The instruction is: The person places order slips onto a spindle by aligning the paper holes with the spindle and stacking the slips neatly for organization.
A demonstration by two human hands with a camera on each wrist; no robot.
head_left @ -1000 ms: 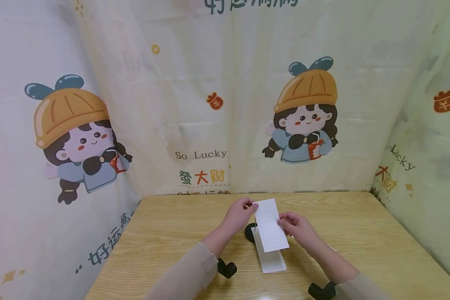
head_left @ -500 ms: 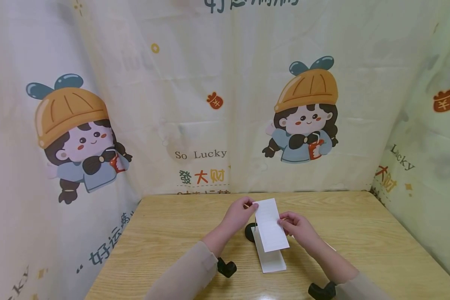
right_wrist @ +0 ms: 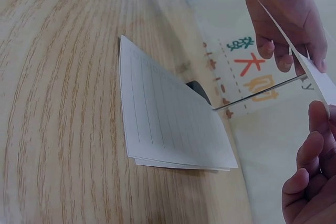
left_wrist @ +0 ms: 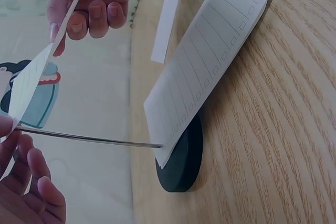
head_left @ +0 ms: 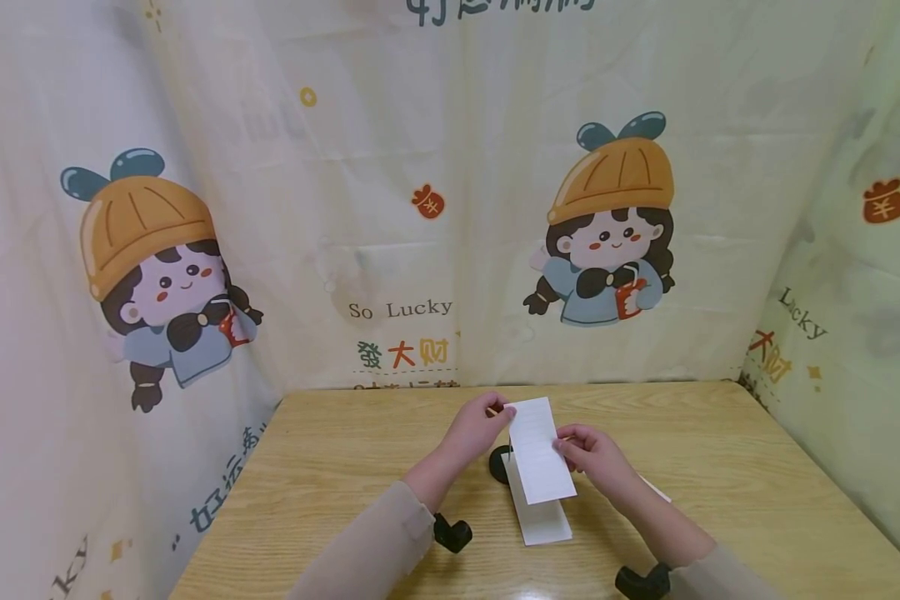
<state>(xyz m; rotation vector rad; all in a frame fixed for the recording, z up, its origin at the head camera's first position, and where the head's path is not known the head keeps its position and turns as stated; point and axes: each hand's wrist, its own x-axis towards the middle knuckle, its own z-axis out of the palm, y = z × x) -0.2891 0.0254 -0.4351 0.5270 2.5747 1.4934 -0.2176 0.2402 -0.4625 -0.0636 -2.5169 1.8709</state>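
A bill spike has a round black base (left_wrist: 181, 169) and a thin metal rod (left_wrist: 89, 138). Ruled paper slips (left_wrist: 207, 59) with small printed boxes sit low on the rod, over the base. Above them, both hands hold another white slip (head_left: 542, 454), tilted. My left hand (head_left: 476, 429) pinches its far left corner, where the rod's upper end meets the paper. The rod tip is hidden by fingers and paper. My right hand (head_left: 596, 460) pinches the slip's right edge between thumb and fingers. In the right wrist view, the lower slips (right_wrist: 168, 114) lie in a slightly uneven stack.
Another white paper strip (left_wrist: 168, 19) lies on the wooden table (head_left: 360, 467), partly behind my right forearm in the head view. Black camera mounts (head_left: 452, 533) sit at both wrists. A printed curtain (head_left: 390, 250) hangs at the table's back edge and sides.
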